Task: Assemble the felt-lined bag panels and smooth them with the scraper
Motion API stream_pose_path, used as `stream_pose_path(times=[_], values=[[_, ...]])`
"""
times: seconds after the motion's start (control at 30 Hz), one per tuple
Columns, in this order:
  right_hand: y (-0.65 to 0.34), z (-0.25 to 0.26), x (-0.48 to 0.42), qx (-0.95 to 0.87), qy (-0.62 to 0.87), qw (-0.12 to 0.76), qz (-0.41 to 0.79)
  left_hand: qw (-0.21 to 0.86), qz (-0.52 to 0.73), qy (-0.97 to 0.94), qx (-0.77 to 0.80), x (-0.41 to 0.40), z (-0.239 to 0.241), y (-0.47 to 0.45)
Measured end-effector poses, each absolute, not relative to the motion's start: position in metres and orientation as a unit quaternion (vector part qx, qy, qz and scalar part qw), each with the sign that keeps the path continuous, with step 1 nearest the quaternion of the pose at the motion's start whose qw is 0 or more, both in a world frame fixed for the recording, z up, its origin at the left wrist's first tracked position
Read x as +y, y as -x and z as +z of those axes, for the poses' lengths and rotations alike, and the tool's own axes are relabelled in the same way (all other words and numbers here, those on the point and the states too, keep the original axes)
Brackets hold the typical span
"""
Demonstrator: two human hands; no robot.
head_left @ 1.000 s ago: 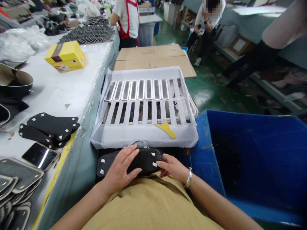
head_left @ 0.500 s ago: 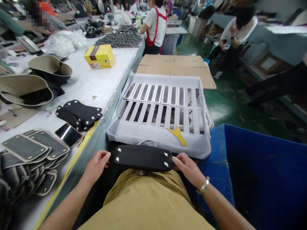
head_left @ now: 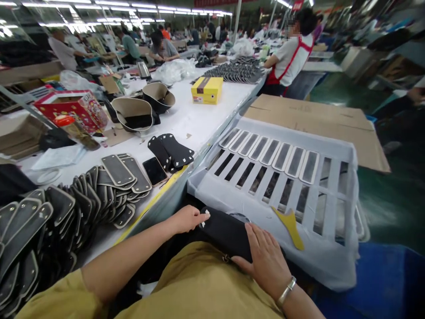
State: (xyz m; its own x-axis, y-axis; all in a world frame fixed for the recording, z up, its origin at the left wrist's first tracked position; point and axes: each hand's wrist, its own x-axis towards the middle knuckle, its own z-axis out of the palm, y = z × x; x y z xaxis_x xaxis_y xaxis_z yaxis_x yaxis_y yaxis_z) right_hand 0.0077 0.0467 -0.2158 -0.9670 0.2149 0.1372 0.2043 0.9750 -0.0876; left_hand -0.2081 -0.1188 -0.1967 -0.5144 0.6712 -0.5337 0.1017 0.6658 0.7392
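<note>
A long black padded strip (head_left: 229,228) with rounded ends lies across my lap, tilted down to the right. White tabs show at its left end. My left hand (head_left: 187,219) is closed at that end, one digit pressed onto a tab; the other fingers are curled and partly hidden. Over the strip's right part lies my right hand (head_left: 267,259), flat with its thumb spread, covering that end. Similar black strips with white tabs (head_left: 174,150) rest on the table beside a phone (head_left: 155,171).
Grey panels with pale edging (head_left: 119,170) are piled on the white table (head_left: 186,119) to the left. Ahead, a slatted cloth-covered rack (head_left: 239,190) holds several framed pieces and a yellow tool (head_left: 290,226). A blue bin (head_left: 378,274) stands at right. People work farther back.
My view has swung left. My left hand has come onto the strip's left tab from beside it. My right hand has gone from gripping the right end to lying flat over it.
</note>
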Motion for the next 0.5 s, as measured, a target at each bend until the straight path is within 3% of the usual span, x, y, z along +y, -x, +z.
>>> stream_pose_path(times=[0.13,0.33,0.5], values=[[0.001,-0.210,0.040,-0.989,0.136,0.050,0.032,0.337,0.270,-0.386,0.815,-0.113,-0.199,0.217],[0.003,-0.210,0.036,-0.988,0.146,0.031,0.036,0.273,0.322,-0.441,0.792,-0.125,-0.214,0.211],[0.006,-0.209,0.043,-0.990,0.133,0.007,0.034,0.339,0.267,-0.382,0.817,-0.120,-0.205,0.222]])
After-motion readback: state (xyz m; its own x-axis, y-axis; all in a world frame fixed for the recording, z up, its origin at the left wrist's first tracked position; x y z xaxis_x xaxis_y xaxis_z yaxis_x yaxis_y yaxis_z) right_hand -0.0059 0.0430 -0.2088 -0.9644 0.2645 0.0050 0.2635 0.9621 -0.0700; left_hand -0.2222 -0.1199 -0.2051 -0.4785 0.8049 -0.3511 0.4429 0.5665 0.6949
